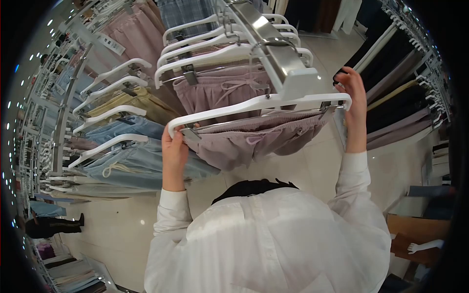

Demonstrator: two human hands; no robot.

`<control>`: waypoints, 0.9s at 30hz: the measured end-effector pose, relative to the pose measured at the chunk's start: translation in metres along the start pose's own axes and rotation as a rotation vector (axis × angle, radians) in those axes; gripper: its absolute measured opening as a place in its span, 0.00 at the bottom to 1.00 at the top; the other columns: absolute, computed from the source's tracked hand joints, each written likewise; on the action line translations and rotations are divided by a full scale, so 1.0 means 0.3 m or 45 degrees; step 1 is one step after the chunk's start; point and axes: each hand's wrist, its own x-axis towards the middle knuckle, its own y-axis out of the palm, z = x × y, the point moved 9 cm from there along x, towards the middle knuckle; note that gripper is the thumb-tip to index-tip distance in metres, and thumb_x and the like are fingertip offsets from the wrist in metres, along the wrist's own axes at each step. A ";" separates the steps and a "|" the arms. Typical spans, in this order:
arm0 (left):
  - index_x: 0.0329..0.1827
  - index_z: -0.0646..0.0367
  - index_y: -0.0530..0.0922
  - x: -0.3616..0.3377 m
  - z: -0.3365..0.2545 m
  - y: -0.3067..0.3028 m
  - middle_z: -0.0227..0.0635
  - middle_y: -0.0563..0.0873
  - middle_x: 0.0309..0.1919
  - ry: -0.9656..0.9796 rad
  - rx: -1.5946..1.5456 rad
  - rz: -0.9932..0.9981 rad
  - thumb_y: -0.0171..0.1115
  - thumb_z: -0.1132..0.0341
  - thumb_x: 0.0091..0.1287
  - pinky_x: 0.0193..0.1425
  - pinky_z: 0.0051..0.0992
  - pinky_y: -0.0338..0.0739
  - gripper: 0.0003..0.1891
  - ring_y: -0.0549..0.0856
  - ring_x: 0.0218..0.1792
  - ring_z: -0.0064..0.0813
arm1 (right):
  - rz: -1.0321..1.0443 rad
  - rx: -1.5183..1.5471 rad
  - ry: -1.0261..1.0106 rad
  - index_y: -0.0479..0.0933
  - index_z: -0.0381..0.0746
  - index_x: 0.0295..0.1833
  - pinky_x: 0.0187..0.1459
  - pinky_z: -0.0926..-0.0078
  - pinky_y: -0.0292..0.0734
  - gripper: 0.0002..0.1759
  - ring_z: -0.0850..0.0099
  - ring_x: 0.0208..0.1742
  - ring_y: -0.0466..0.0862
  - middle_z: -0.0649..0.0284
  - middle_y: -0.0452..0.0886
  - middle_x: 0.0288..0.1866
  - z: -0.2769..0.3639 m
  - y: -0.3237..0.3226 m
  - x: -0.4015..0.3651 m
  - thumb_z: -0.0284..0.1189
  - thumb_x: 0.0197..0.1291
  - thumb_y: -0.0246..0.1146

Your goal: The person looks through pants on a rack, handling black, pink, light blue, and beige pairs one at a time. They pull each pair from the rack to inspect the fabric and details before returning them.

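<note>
My left hand [174,155] grips the left end of a white clip hanger [259,104], at its left clip. My right hand [353,100] holds the hanger's right end near the right clip. Mauve drawstring shorts [254,137] hang from the hanger's clips and sag in the middle. The hanger sits at the front end of a slanted metal rack arm [273,49]. Behind it on the same arm hang more white hangers with similar mauve shorts [222,88]. My white sleeves and shirt fill the lower frame.
To the left another rack carries white hangers with beige [132,100] and light blue garments [127,163]. Dark and mauve clothes hang on a rack at the right [400,97]. The floor is pale tile [117,229]. A mannequin hand [422,246] shows at lower right.
</note>
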 end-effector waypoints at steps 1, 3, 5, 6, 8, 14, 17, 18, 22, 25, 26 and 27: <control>0.53 0.61 0.69 0.003 0.002 -0.022 0.41 0.79 0.47 0.016 0.029 -0.035 0.62 0.59 0.61 0.55 0.34 0.70 0.21 0.79 0.48 0.35 | 0.177 -0.037 0.044 0.71 0.38 0.53 0.53 0.76 0.68 0.17 0.75 0.50 0.75 0.63 0.77 0.43 -0.012 0.046 0.017 0.37 0.65 0.51; 0.53 0.61 0.69 0.003 0.008 -0.047 0.41 0.79 0.46 0.008 0.018 -0.045 0.62 0.59 0.61 0.55 0.35 0.70 0.21 0.79 0.48 0.36 | 0.368 -0.210 0.000 0.70 0.38 0.55 0.55 0.76 0.67 0.17 0.74 0.52 0.75 0.63 0.77 0.47 -0.060 0.101 0.060 0.33 0.62 0.55; 0.52 0.61 0.69 -0.006 -0.011 -0.047 0.41 0.78 0.47 0.078 0.015 -0.028 0.62 0.60 0.61 0.55 0.35 0.71 0.21 0.79 0.47 0.36 | 0.386 -0.297 -0.098 0.69 0.39 0.56 0.56 0.75 0.66 0.19 0.73 0.52 0.75 0.63 0.76 0.48 -0.056 0.148 0.072 0.31 0.60 0.57; 0.49 0.61 0.71 -0.009 -0.040 0.003 0.34 0.78 0.44 0.056 0.033 0.005 0.62 0.60 0.61 0.54 0.36 0.72 0.18 0.78 0.46 0.34 | 0.405 -0.388 -0.208 0.69 0.39 0.57 0.57 0.75 0.66 0.21 0.72 0.52 0.75 0.62 0.76 0.49 -0.040 0.177 0.077 0.30 0.58 0.59; 0.49 0.61 0.71 -0.011 -0.040 -0.013 0.34 0.78 0.44 0.070 0.058 -0.024 0.62 0.59 0.61 0.54 0.36 0.72 0.18 0.79 0.46 0.34 | 0.440 -0.371 -0.245 0.69 0.39 0.58 0.58 0.75 0.65 0.22 0.72 0.52 0.75 0.62 0.76 0.50 -0.048 0.213 0.095 0.30 0.57 0.61; 0.56 0.65 0.69 -0.016 -0.086 0.000 0.40 0.75 0.53 0.135 0.171 -0.075 0.60 0.62 0.61 0.59 0.35 0.66 0.23 0.76 0.51 0.35 | 0.745 -0.579 -0.372 0.70 0.40 0.56 0.52 0.78 0.68 0.21 0.74 0.48 0.75 0.64 0.76 0.46 0.005 0.296 0.146 0.32 0.56 0.62; 0.57 0.67 0.69 -0.002 -0.199 0.142 0.43 0.74 0.55 0.253 0.238 -0.042 0.51 0.69 0.57 0.64 0.32 0.59 0.23 0.74 0.54 0.35 | 0.959 -0.685 -0.409 0.72 0.39 0.51 0.41 0.82 0.69 0.18 0.80 0.39 0.73 0.68 0.77 0.38 0.056 0.371 0.178 0.34 0.57 0.61; 0.57 0.67 0.69 0.001 -0.218 0.157 0.43 0.74 0.55 0.260 0.246 -0.045 0.51 0.69 0.57 0.64 0.32 0.59 0.23 0.74 0.54 0.35 | 1.115 -0.954 -0.387 0.72 0.40 0.52 0.39 0.82 0.68 0.19 0.80 0.37 0.73 0.67 0.76 0.36 0.084 0.431 0.160 0.35 0.57 0.61; 0.54 0.66 0.72 -0.003 -0.352 0.324 0.44 0.77 0.51 0.635 1.537 -0.085 0.52 0.70 0.54 0.62 0.34 0.61 0.22 0.74 0.55 0.38 | 1.237 -1.373 -0.778 0.72 0.40 0.51 0.34 0.73 0.69 0.21 0.68 0.32 0.76 0.60 0.77 0.30 0.109 0.563 0.113 0.40 0.56 0.61; 0.48 0.62 0.76 0.010 -0.334 0.538 0.44 0.79 0.46 0.801 1.977 0.088 0.54 0.72 0.51 0.58 0.35 0.64 0.19 0.75 0.50 0.43 | 1.222 -1.314 -1.123 0.71 0.39 0.50 0.35 0.67 0.70 0.20 0.59 0.33 0.78 0.56 0.78 0.31 0.100 0.657 0.071 0.40 0.57 0.60; 0.46 0.59 0.78 0.010 -0.318 0.601 0.39 0.80 0.39 0.902 2.057 0.147 0.57 0.71 0.50 0.51 0.33 0.66 0.18 0.77 0.42 0.38 | 1.230 -1.187 -1.150 0.71 0.38 0.49 0.35 0.64 0.70 0.19 0.56 0.33 0.78 0.54 0.78 0.32 0.102 0.678 0.060 0.40 0.57 0.59; 0.43 0.56 0.79 0.001 -0.304 0.651 0.33 0.81 0.32 1.002 2.138 0.206 0.59 0.69 0.49 0.44 0.31 0.69 0.16 0.79 0.35 0.33 | 1.231 -1.179 -1.171 0.71 0.38 0.49 0.35 0.64 0.70 0.19 0.56 0.33 0.78 0.54 0.78 0.32 0.099 0.692 0.053 0.40 0.57 0.59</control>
